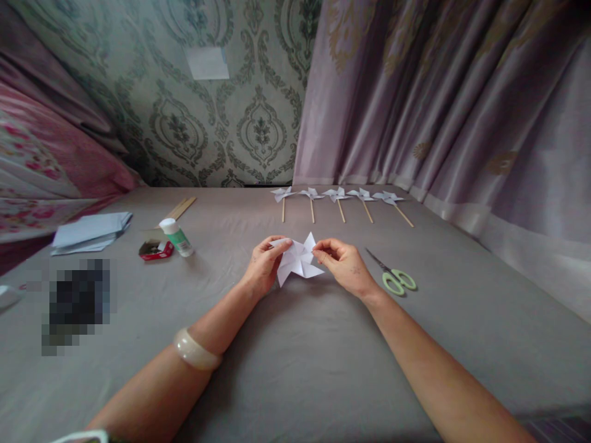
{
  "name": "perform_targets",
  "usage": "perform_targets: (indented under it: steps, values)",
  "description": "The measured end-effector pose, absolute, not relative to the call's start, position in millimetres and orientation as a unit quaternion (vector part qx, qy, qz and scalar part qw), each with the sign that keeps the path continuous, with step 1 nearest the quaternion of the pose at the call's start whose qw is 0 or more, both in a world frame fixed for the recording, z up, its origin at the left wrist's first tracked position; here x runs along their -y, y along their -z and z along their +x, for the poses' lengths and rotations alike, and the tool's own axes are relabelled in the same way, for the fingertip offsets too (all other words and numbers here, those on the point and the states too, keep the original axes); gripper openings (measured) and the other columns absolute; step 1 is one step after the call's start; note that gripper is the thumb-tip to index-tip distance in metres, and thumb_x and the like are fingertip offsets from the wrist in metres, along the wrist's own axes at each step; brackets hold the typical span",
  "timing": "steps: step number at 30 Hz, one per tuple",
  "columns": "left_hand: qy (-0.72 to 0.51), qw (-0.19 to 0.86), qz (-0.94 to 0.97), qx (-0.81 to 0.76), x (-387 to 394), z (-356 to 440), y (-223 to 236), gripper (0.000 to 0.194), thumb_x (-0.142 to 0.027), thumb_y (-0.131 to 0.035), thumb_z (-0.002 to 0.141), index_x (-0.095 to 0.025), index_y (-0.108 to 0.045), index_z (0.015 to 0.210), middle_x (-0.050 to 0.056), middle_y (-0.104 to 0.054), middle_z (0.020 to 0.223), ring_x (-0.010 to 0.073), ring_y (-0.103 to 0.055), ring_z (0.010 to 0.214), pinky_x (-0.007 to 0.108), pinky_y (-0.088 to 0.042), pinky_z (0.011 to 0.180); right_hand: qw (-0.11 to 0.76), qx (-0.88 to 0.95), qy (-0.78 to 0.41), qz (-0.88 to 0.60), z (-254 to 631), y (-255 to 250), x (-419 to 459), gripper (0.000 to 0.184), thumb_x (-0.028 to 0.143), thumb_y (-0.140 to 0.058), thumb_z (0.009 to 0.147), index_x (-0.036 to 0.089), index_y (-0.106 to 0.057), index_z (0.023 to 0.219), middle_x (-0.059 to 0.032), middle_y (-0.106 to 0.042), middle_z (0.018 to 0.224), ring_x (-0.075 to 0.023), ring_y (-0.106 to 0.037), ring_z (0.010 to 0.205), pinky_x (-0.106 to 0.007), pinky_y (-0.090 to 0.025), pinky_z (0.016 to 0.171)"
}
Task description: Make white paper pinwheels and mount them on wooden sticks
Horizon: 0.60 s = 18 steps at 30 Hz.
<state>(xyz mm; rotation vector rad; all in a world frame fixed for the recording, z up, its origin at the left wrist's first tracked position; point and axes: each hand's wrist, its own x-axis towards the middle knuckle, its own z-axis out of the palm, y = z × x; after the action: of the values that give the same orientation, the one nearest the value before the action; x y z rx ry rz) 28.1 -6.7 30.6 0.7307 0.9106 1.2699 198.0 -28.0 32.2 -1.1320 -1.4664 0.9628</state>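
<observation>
A white pinwheel (301, 263) is held over the grey cloth (300, 375), between the 2 hands, near the middle of the view. Its left side is gripped by the left hand (264, 266), the thumb laid on top and the fingers curled underneath. At its right side, the paper is pinched between thumb and fingertip by the right hand (347, 266), whose other fingers are folded in. A bangle (196, 351) is worn on the left forearm. Just to the right of the right hand, green-handled scissors (398, 281) are laid flat. Farther back, 5 mounted pinwheels (337, 194) are set out in a row, each with 1 stick. To the left, a bottle (177, 239) is stood just beside a small red box (157, 252); loose sticks (182, 208) are placed behind them, and stacked paper (90, 232) is seen farther left. Lower down, a dark item is obscured by pixelation.
</observation>
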Motion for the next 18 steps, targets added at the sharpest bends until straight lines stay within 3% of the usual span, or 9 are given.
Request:
perform_targets:
  steps: [8, 13, 18]
  values:
    - [-0.545, 0.685, 0.268, -0.403, 11.5, 32.6, -30.5, 0.029, -0.028, -0.077, 0.064, -0.016, -0.065, 0.087, 0.002, -0.066, 0.070, 0.0138, -0.061, 0.059, 0.026, -0.049, 0.056, 0.482, 0.701, -0.249, -0.462, 193.5, -39.9, 36.7, 0.009, 0.026, -0.058, 0.082, 0.020, -0.062, 0.077, -0.0019, -0.062, 0.079, -0.0140, -0.056, 0.071, -0.026, -0.044, 0.066]
    - [-0.543, 0.679, 0.273, -0.412, 9.8, 32.2, -26.9, 0.034, -0.034, -0.073, 0.071, -0.017, -0.066, 0.100, 0.000, -0.063, 0.070, 0.0107, -0.056, 0.055, 0.022, -0.044, 0.050, 0.460, 0.756, -0.151, -0.440, 191.1, -40.1, 41.9, 0.009, 0.021, -0.053, 0.086, 0.021, -0.061, 0.081, -0.0034, -0.061, 0.085, -0.0157, -0.058, 0.080, -0.026, -0.045, 0.075]
    - [-0.543, 0.673, 0.282, -0.416, 11.4, 31.6, -25.0, 0.046, -0.040, -0.073, 0.071, -0.018, -0.062, 0.110, -0.001, -0.060, 0.071, 0.0089, -0.053, 0.054, 0.021, -0.044, 0.050, 0.422, 0.787, -0.137, -0.429, 181.4, -36.1, 50.1, 0.012, 0.022, -0.048, 0.091, 0.021, -0.059, 0.085, -0.0050, -0.063, 0.090, -0.0170, -0.061, 0.085, -0.028, -0.045, 0.078]
